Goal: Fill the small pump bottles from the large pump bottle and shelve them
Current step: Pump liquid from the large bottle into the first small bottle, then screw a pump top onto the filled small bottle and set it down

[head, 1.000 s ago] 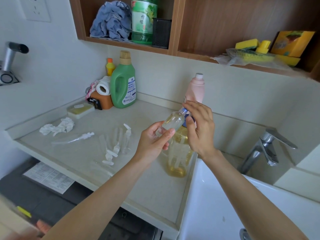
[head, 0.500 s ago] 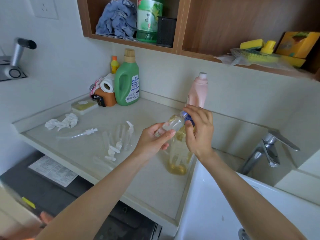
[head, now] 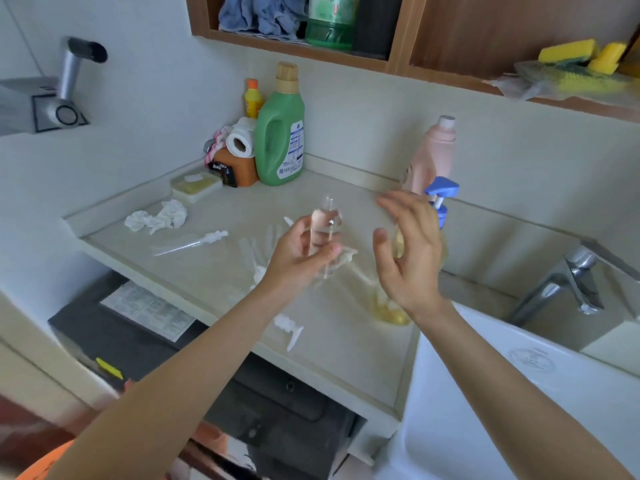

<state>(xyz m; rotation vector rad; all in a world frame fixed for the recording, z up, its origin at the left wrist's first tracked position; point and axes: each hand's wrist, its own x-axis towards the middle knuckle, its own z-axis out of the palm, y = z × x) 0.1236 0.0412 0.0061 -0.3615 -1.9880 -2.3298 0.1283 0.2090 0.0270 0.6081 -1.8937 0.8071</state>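
My left hand (head: 300,251) grips a small clear bottle (head: 325,226), held upright over the counter with its neck uncapped. My right hand (head: 407,251) hovers just right of it, fingers spread and holding nothing. Behind that hand stands the large pump bottle of yellow liquid (head: 388,311), mostly hidden, its blue pump head (head: 442,192) showing above my fingers. Several small clear bottles and white pump tops (head: 258,251) lie on the counter to the left. One white pump top (head: 290,330) lies near the front edge below my left forearm.
A pink bottle (head: 433,154) stands by the back wall, a green detergent jug (head: 281,132) and paper roll in the corner. Crumpled tissue (head: 157,216) and a long clear dropper (head: 188,242) lie at left. The wooden shelf (head: 394,64) hangs above; the sink faucet (head: 568,282) is right.
My right hand has let go of the blue pump head and pulled back, fingers spreading. My left hand drew the small bottle away to the left and turned it upright.
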